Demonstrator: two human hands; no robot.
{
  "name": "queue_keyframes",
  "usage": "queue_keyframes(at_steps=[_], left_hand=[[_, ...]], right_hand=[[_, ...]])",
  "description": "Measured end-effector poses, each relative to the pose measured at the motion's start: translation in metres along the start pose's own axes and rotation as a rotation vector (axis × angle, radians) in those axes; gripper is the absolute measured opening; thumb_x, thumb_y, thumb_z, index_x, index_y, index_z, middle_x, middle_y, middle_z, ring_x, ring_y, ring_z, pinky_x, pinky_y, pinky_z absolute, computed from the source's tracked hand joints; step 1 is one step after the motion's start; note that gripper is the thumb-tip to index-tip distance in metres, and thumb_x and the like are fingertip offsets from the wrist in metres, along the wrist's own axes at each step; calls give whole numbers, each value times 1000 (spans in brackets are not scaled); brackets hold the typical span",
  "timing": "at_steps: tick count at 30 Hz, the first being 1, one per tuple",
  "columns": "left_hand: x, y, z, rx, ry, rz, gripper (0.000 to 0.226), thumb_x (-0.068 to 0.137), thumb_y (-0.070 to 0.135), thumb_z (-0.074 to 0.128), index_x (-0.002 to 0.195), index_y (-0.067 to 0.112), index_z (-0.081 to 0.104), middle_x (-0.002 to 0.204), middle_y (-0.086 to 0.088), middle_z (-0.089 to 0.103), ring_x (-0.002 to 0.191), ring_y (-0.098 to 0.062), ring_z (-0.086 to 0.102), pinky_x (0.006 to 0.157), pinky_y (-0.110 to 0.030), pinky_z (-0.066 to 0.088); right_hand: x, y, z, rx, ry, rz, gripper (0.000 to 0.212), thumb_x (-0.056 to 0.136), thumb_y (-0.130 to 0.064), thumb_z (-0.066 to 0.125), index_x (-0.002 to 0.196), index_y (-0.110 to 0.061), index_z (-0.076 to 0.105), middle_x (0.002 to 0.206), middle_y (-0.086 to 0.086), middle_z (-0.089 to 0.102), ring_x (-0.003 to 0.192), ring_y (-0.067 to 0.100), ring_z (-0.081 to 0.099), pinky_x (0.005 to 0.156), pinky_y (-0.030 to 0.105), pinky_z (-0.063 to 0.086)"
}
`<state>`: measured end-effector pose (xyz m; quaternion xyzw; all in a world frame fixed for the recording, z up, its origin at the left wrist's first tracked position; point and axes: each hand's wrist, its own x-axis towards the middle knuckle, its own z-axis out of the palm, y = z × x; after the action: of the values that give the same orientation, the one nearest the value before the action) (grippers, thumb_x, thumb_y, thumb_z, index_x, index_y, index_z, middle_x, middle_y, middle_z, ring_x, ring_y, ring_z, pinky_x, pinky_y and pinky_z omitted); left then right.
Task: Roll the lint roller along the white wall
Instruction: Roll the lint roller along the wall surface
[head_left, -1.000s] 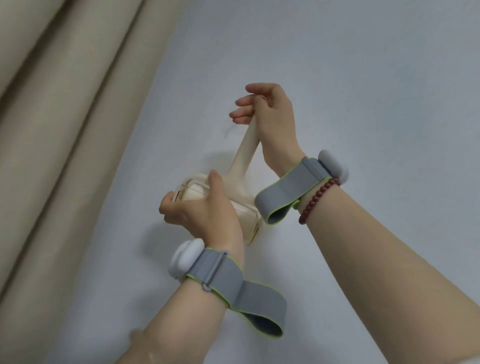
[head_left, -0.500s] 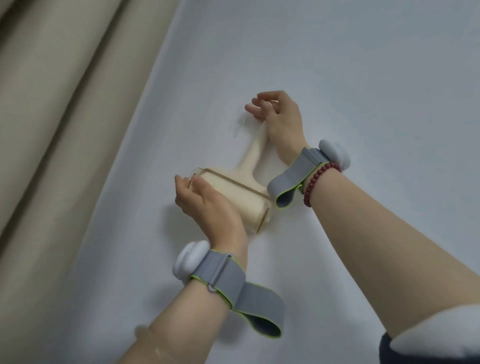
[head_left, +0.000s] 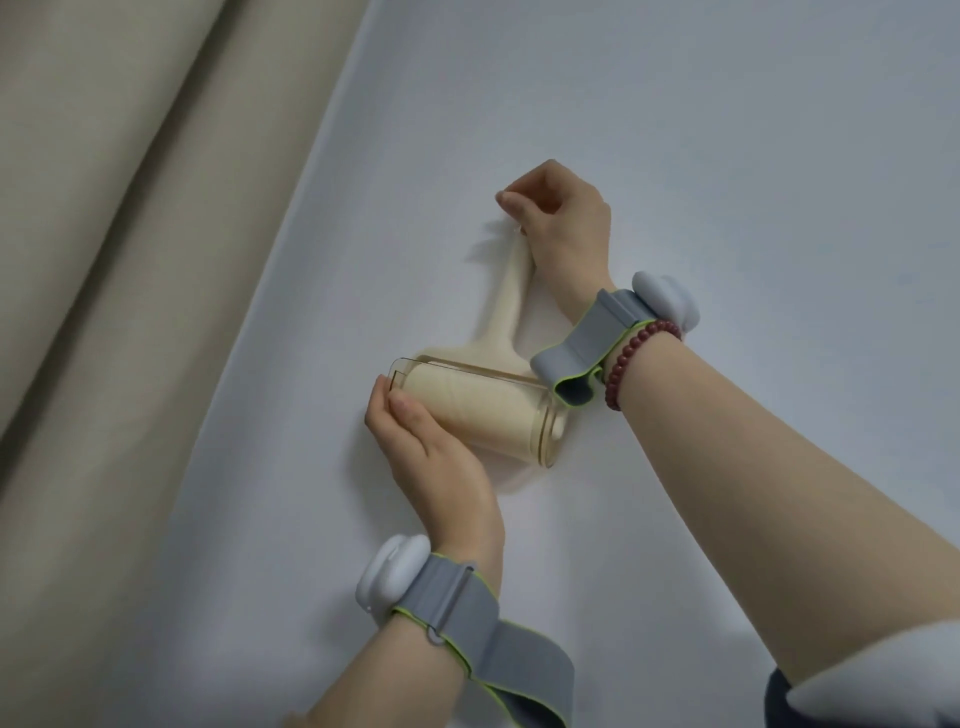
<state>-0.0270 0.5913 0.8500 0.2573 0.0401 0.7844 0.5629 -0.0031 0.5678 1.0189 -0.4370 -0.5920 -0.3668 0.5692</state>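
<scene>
A cream lint roller (head_left: 483, 410) lies against the white wall (head_left: 727, 156), its roll inside a clear plastic cover and its handle pointing up. My right hand (head_left: 563, 228) is closed around the top end of the handle. My left hand (head_left: 431, 447) grips the left end of the roll and its cover from below. Both wrists carry grey straps with white sensor pods, and the right wrist also has a dark red bead bracelet.
A beige curtain (head_left: 130, 260) hangs in folds along the left, its edge running diagonally next to the wall. The white wall stretches above and to the right of the roller.
The roller has gone from held off the wall to lying against it. My left hand shifted from over the roll to its left end, and the right hand moved up the handle.
</scene>
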Motion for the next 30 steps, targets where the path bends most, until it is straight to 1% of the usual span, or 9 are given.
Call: queue_keyframes(at_steps=[5,9,14,17,19,22,24,28,30], left_hand=[[8,-3,4,8,-23,29,39,101,23,27,137,11,39,143,-6,46,130,-17,44,104,-19,33],[10,-1,4,12,-36,27,39,101,24,28,137,11,38,143,-5,45,130,-15,43,102,-15,33],[13,3,5,31,-54,17,38,101,25,29,135,12,40,140,-6,48,127,-16,46,104,-21,35],[14,5,5,43,-52,19,38,101,25,29,135,11,40,139,-7,49,127,-19,47,107,-29,36],[15,6,6,48,-51,21,38,101,25,29,134,10,41,138,-8,50,126,-19,47,107,-30,36],[17,6,5,54,-54,22,38,101,25,28,134,10,41,138,-8,50,127,-19,47,108,-31,36],[18,6,5,61,-57,22,38,101,25,28,133,11,41,138,-8,50,126,-19,47,108,-30,36],[21,8,5,66,-61,22,38,101,26,28,134,11,40,139,-7,49,127,-18,46,107,-27,36],[22,8,4,73,-60,27,38,101,26,28,134,12,40,139,-6,49,127,-17,46,107,-26,35]], right_hand=[[5,1,5,-39,95,10,5,79,-10,67,80,-6,71,74,1,68,66,9,57,71,24,48],[7,2,9,-92,167,16,7,77,-10,69,82,-8,74,84,6,76,71,9,60,65,15,45],[13,3,7,-169,189,12,11,76,-17,72,85,-11,76,96,8,70,80,14,64,68,17,44],[15,0,1,-220,133,-2,14,75,-19,73,86,-10,77,78,0,66,71,12,61,62,14,44],[18,0,-1,-227,102,-3,15,75,-18,74,86,-8,77,67,-6,59,65,12,60,66,19,51],[17,1,1,-208,117,-20,19,73,-15,76,91,-9,74,80,3,60,76,23,66,80,33,55],[17,2,4,-213,140,-61,17,72,-14,75,89,-11,73,82,6,59,80,26,65,80,36,55],[20,5,6,-255,129,-115,7,74,-11,72,77,-5,71,82,5,54,77,22,60,69,22,45],[19,6,9,-277,114,-137,11,79,-11,69,80,-1,72,87,4,48,82,23,56,71,22,41]])
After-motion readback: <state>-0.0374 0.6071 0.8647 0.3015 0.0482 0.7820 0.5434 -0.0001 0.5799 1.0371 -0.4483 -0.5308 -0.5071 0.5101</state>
